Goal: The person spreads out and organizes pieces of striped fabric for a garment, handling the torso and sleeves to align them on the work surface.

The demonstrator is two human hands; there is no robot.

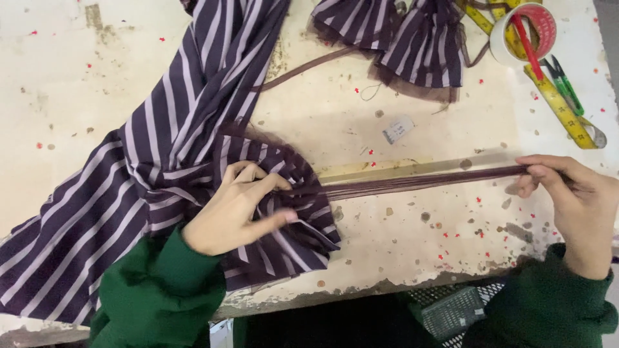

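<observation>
My purple striped fabric [148, 174] sits bunched at the table's near edge, its dark strip [419, 182] pulled taut rightward.

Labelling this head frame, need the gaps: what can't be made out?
- Head view: striped fabric runs off the top and left edges.
- Gathered edge under the left hand: fingers cover it.
- Strands' end: hidden inside the right hand.
- Small white tag: too small to tell.
- Roll contents: cut off at the top.

Bright even overhead light, soft short shadows, sharp focus, slight edge distortion
</observation>
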